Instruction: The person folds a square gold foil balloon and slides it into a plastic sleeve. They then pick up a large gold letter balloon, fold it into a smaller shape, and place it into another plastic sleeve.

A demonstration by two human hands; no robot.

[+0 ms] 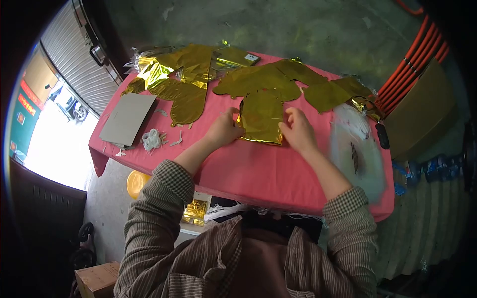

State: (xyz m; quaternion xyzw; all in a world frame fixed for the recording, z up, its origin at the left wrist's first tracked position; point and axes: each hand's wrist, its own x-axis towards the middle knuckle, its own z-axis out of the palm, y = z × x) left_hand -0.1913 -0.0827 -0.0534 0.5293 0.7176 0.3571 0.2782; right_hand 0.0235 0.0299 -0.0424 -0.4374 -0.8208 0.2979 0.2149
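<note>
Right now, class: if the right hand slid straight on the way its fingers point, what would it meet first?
The right hand already touches the folded gold foil. Its fingers point up and left across it, so it would probably meet the larger gold foil piece next; depth is unclear.

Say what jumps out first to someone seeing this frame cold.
The shiny gold foil balloons spread across the far half of the pink tablecloth grab the eye first. At the centre, the left hand and right hand press on either side of one folded gold foil piece. A grey cardboard sheet lies at the table's left end, and a clear plastic bag at its right.
</note>
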